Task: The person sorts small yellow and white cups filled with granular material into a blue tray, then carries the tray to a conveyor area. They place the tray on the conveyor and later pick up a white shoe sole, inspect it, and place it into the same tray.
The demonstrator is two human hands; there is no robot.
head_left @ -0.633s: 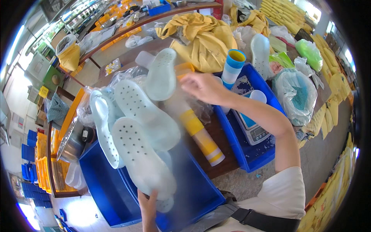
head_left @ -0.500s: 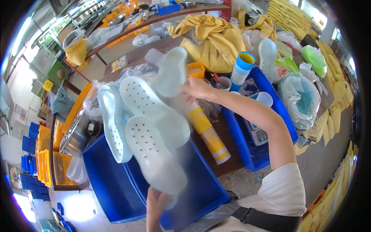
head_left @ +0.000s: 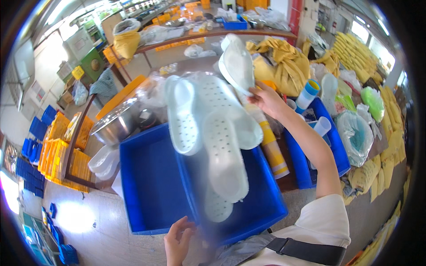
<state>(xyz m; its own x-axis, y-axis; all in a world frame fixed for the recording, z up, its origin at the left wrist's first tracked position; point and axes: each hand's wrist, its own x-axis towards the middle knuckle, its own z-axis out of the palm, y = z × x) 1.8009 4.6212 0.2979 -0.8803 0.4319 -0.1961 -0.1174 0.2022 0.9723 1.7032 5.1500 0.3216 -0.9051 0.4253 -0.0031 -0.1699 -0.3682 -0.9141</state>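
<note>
My right hand (head_left: pixel 266 98) pinches the near end of a pale shoe sole (head_left: pixel 239 66), raised and tilted above the far part of the table. Below it lies a pile of similar whitish soles dotted with small holes: one (head_left: pixel 183 115) at the left, another (head_left: pixel 225 155) in front, and part of one (head_left: pixel 218 207) under that. They lie over two blue bins, a left bin (head_left: pixel 153 190) and a right bin (head_left: pixel 262 195). By the bins' near edge, my left hand (head_left: pixel 179 239) has its fingers loosely bent and apart, holding nothing.
A steel bowl (head_left: pixel 117 122) and a pair of white soles (head_left: pixel 104 162) are at the left. Right of the pile lie a yellow-banded roll (head_left: pixel 273 150) and a blue tray (head_left: pixel 295 166) holding cups. Yellow sacks (head_left: pixel 284 62) stand behind, with a bag of teal granules (head_left: pixel 357 135) farther right.
The view has swung, shifting the scene rightward. My right hand has raised and tilted the sole it holds. My left hand, earlier at the front sole's near end, is now apart from it.
</note>
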